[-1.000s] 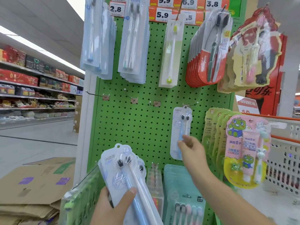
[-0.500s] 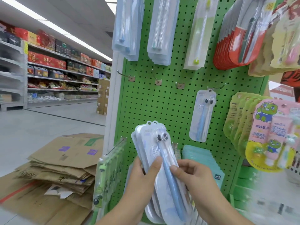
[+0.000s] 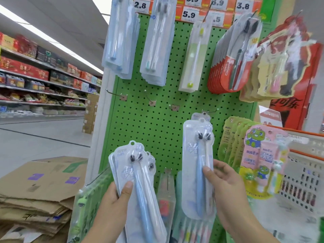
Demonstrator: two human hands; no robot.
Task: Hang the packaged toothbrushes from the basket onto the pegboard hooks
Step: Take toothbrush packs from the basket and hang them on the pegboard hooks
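Note:
My left hand [image 3: 114,204] grips a stack of clear toothbrush packs [image 3: 138,172], each with a blue and a white brush, low in front of the green pegboard [image 3: 157,123]. My right hand [image 3: 226,188] pinches a single pack of the same kind [image 3: 197,163] by its right edge and holds it upright. The top of that pack sits just below a hook [image 3: 209,111] where another such pack [image 3: 201,117] hangs behind it. Three bare hooks [image 3: 149,98] stick out of the board to the left of it.
Other toothbrush packs [image 3: 154,41] hang along the top row under price tags. Green and pink children's sets [image 3: 263,162] hang at right, beside a white and orange basket [image 3: 305,172]. Flattened cardboard [image 3: 38,190] is piled on the floor at left. More packs [image 3: 166,199] hang low on the board.
My right hand has taken one pack off the stack and lifted it up and right towards the occupied hook. A second earlier that hand touched the hanging pack.

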